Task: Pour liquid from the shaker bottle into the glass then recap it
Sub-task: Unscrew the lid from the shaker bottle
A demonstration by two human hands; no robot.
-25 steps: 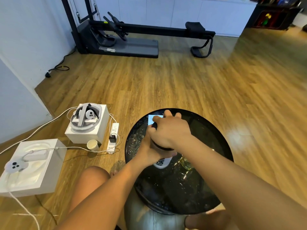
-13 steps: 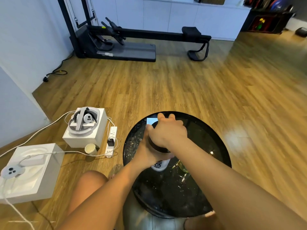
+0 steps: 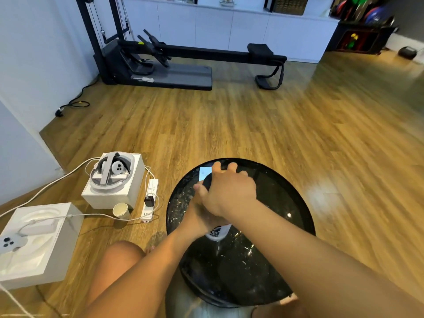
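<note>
A white shaker bottle [image 3: 216, 232] with black lettering stands upright on the round black glass table [image 3: 296, 226]. My left hand [image 3: 198, 214] is wrapped around the bottle's body. My right hand [image 3: 229, 191] lies over the top, fingers closed on the black cap [image 3: 207, 180]. Both hands hide most of the bottle. The glass is hidden behind my right forearm in this view.
On the wooden floor to the left stand two white boxes [image 3: 34, 244], one holding a headset [image 3: 110, 173], plus a paper cup [image 3: 121, 211], a power strip [image 3: 150, 200] and cables. A black exercise machine [image 3: 160, 63] sits at the back wall. My knee [image 3: 121, 255] is beside the table.
The hands stay on the bottle and cap while the right hand shifts slightly round the cap. The head camera has tilted up a little. The glass seen by my right forearm earlier is covered now.
</note>
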